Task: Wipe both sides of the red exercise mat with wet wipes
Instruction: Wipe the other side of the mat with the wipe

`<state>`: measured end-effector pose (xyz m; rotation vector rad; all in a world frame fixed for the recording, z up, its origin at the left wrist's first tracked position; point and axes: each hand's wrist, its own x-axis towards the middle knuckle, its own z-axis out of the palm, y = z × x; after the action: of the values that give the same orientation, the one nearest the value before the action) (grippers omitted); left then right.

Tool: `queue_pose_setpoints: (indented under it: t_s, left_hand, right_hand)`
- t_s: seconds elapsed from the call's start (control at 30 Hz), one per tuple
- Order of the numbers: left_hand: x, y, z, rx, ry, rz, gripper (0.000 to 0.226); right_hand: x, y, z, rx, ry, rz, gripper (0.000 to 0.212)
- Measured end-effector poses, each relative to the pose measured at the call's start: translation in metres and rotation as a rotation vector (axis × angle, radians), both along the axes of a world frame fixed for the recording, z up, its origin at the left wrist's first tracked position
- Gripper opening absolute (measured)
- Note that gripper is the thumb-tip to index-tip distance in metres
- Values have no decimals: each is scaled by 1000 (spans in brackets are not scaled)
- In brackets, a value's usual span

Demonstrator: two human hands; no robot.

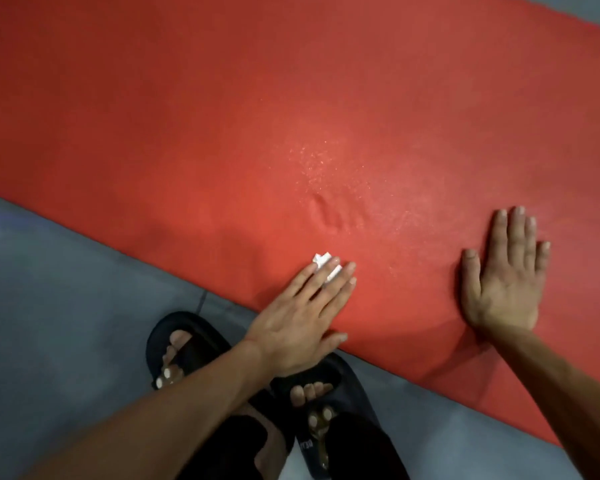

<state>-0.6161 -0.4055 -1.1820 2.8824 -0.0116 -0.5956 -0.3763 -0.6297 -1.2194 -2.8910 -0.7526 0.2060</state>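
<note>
The left hand (302,313) presses a white wipe (326,266) under flat fingers to rub the red mat (222,116) lying on the floor (49,306), while the right hand (503,275) lies flat, holding nothing, probably to keep it still.

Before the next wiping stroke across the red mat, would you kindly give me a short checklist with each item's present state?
1. Wet wipe under the left hand, straight fingers pressing it down: ok.
2. Right hand flat on the red mat, steadying it: ok.
3. Mat lying flat on the grey floor: not ok, a small wrinkle sits just ahead of the wipe.
4. Sandals off the mat: ok, they stand on the floor at its near edge.
5. Wipe moist enough: cannot tell.
6. Underside wiped: cannot tell.
</note>
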Motion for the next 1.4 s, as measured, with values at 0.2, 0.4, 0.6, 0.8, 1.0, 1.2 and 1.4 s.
queue_pose_setpoints:
  t_s: [0.2,0.4,0.6,0.8,1.0,1.2,1.4]
  left_hand:
    - [-3,9,-17,75,-24,371,74]
    - [10,15,-12,51,-35,515,82]
    - [49,-1,-15,26,-150,-45,73]
    - [72,20,-17,80,-110,370,80]
    - [77,3,-24,59,-192,-11,70]
    - [97,5,-15,7,-179,248,76]
    - [114,33,-21,85,-225,86,71]
  right_hand:
    - [2,-1,-5,10,-26,-15,72]
    - [2,-1,-6,-2,-43,-15,73]
    - [4,-1,-5,-6,-32,-13,73]
    - [4,-1,-4,-13,-29,-13,73]
    - [4,0,-5,2,-40,-19,73]
    - [5,-1,-4,-12,-22,-20,73]
    - [6,0,-4,-17,-18,-20,73]
